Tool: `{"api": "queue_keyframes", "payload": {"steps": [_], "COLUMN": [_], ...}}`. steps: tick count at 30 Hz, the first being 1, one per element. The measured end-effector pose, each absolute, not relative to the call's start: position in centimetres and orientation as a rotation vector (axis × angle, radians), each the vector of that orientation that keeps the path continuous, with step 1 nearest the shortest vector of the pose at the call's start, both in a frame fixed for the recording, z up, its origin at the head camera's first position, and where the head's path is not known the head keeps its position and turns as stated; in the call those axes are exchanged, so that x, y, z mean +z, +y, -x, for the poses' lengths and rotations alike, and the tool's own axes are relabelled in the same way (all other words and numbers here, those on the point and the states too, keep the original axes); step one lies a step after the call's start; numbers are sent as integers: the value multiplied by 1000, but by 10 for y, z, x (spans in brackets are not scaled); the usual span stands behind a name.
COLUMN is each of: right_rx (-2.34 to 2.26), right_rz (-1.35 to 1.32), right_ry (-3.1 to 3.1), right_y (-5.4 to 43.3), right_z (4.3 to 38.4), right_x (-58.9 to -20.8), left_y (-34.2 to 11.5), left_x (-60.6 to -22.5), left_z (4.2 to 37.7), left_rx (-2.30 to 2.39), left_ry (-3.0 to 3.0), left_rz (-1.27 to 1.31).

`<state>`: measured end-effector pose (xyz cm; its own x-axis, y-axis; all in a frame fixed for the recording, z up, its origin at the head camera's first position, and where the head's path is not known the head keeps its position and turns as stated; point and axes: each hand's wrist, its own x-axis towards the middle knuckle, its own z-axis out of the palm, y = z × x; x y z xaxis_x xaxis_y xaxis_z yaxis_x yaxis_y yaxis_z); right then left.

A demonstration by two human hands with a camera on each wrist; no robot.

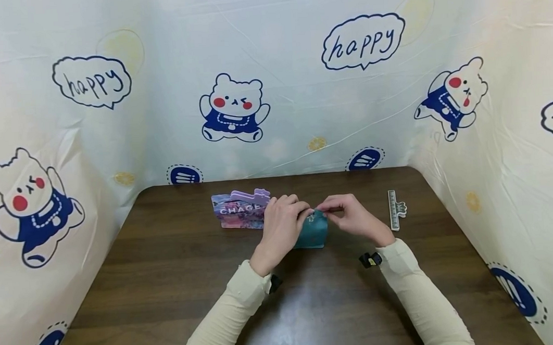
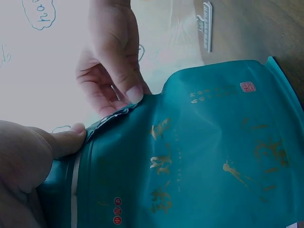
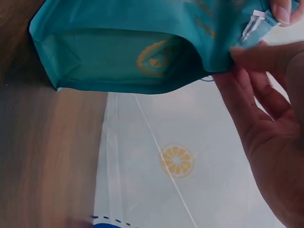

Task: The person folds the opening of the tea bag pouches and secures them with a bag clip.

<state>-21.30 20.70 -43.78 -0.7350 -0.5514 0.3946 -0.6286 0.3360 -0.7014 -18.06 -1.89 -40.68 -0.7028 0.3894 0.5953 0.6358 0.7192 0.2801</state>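
Note:
A teal pouch [image 1: 313, 234] with gold characters stands on the table between the two hands. At its top edge the left hand [image 1: 281, 224] pinches the pouch between thumb and fingers. The right hand [image 1: 352, 214] pinches the same edge at the right corner, thumb on one side and fingers on the other. In the left wrist view the top edge of the pouch [image 2: 204, 137] is folded over between both thumbs, and a pale strip runs across it. The right wrist view shows the pouch's gusseted base [image 3: 109, 61].
Left of the hands stands a pink and blue printed bag [image 1: 236, 219] with a purple clip [image 1: 249, 197] along its top, partly behind the left hand. A white ruler-marked clip [image 1: 394, 212] lies at right on the brown table [image 1: 169, 282]. A printed curtain [image 1: 292, 114] encloses the table.

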Motion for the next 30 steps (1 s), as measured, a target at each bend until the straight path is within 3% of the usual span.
{"api": "queue_keyframes", "payload": {"steps": [13, 21, 30], "right_rx": [1397, 1330, 1422], "right_rz": [-1084, -1081, -1115], "right_ry": [-2381, -2291, -2412], "right_y": [189, 191, 186], "right_z": [201, 215, 193], "right_x": [-417, -441, -400], "left_y": [-18, -17, -20], "left_x": [-405, -403, -403], "left_z": [181, 181, 181], "left_rx": [-607, -575, -601], "left_ry": [-2439, -2447, -2450], "left_rz": [779, 763, 774]}}
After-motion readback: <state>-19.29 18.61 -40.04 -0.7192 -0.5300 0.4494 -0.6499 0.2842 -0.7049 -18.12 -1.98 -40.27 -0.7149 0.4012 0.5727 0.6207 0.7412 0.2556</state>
